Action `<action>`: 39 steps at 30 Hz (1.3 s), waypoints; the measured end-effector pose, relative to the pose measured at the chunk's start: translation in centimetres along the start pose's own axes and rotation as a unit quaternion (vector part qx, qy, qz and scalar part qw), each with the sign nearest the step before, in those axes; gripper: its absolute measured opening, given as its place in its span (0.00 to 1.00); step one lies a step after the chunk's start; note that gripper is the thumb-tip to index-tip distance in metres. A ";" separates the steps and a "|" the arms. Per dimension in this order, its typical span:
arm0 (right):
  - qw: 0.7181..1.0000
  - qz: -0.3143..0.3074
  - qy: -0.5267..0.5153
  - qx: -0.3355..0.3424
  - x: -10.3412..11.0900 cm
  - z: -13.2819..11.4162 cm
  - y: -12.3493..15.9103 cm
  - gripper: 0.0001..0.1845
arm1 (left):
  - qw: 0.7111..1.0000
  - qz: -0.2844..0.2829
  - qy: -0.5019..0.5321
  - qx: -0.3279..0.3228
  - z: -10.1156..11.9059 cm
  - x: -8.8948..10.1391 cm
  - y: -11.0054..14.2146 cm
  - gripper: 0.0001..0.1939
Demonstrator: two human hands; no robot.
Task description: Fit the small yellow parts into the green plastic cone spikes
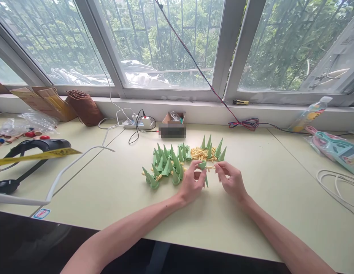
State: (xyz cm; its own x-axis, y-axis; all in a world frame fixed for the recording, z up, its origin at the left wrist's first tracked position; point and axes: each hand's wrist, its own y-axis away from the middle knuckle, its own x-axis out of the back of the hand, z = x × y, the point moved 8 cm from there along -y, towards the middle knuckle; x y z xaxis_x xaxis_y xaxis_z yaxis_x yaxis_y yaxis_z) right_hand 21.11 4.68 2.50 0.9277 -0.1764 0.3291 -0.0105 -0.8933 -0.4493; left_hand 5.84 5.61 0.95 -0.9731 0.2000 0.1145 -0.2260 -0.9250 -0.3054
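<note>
My left hand [193, 182] is closed round a green plastic cone [203, 164], its wide end up and its point down. Just to the right, my right hand [230, 179] pinches a small pale-yellow peg [210, 168] beside the cone; whether the peg enters it I cannot tell. Left of my hands lies a group of green cones [166, 167], many standing point up, some with yellow pegs sticking out near their bases. Beyond my hands is a heap of loose yellow pegs [198, 153], with several more cones [219, 148] around it.
A small cardboard box [167, 117] and a power strip [139, 122] stand near the window sill. A black headset-like strap [51, 145] and a white cable [62, 173] lie left. To the right are a bottle [309, 115], green-and-pink plastic items [335, 148] and a coiled cable [336, 186].
</note>
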 end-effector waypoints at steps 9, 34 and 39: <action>1.000 0.006 0.003 -0.009 0.1 0.2 0.0 0.14 | 1.000 -0.005 0.001 -0.008 0.1 -0.1 0.0 0.13; 0.998 -0.051 -0.001 0.039 -0.8 -0.3 0.0 0.10 | 0.999 -0.003 -0.028 -0.019 0.5 0.0 0.0 0.12; 0.998 -0.052 0.000 0.044 -0.8 -0.3 0.0 0.09 | 0.999 -0.002 -0.032 -0.020 0.5 0.0 0.0 0.12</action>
State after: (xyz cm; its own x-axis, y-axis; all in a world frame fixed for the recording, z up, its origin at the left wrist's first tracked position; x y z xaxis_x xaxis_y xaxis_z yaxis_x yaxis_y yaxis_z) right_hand 20.23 4.70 2.49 0.9223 -0.0838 0.3773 0.1189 -0.8673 -0.4833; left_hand 5.83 5.50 1.41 -0.9677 0.1812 0.1755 -0.2326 -0.9102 -0.3427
